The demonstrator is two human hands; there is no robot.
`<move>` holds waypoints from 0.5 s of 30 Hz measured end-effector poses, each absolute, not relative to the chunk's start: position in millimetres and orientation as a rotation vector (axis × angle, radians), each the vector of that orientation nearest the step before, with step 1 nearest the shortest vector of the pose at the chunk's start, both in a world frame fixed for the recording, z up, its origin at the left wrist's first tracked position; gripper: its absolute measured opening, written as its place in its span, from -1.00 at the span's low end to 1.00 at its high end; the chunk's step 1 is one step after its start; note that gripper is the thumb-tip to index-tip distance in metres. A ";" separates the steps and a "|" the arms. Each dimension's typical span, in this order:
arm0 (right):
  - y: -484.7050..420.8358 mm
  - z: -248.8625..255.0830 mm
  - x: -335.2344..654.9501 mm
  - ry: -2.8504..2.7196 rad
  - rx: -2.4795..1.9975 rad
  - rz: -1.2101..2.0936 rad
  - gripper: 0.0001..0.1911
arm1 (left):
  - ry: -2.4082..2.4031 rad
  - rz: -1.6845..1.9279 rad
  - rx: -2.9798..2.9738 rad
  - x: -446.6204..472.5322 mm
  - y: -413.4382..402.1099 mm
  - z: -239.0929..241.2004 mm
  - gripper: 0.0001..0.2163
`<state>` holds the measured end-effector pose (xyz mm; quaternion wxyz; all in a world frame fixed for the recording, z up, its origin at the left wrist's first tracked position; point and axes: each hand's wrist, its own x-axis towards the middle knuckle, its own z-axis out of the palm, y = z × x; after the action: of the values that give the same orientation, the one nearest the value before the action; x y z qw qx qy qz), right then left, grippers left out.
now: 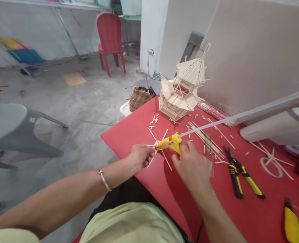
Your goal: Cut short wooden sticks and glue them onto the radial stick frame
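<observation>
My right hand (191,165) grips a yellow glue gun (170,143) over the red table (149,189); a long clear glue stick (240,116) runs back from it to the right. The gun's nozzle points left at a small cross of thin wooden sticks (156,145). My left hand (139,158), a metal bangle on its wrist, pinches those sticks at the table's left edge. A model house of wooden sticks (183,89) stands at the table's far end.
Loose sticks (210,138) lie scattered across the table. Yellow-handled cutters (236,172) lie to the right, another yellow tool (292,222) nearer the corner. A white roll (273,128) and a grey partition (252,50) sit behind. A grey chair (18,131), a red chair (110,37) and a checked bag (139,98) stand on the floor.
</observation>
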<state>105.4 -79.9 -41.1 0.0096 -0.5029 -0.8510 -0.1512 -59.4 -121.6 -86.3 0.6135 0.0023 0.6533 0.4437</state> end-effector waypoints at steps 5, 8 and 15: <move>-78.1 -43.2 104.1 -2.651 -1.557 -0.482 -0.78 | 1.515 1.017 -0.002 -59.4 -121.0 -84.7 -0.94; -77.4 -44.1 103.5 -2.634 -1.534 -0.489 -0.78 | 1.510 1.012 0.017 -59.3 -121.0 -86.6 -0.93; -75.7 -48.0 104.8 -2.585 -1.550 -0.411 -0.78 | 1.550 1.003 0.021 -57.8 -119.6 -90.2 -0.91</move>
<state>104.8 -75.7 -48.0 0.0496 -0.5089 -0.8487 -0.1351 -57.8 -119.6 -90.2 0.6034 0.0093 0.6696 0.4331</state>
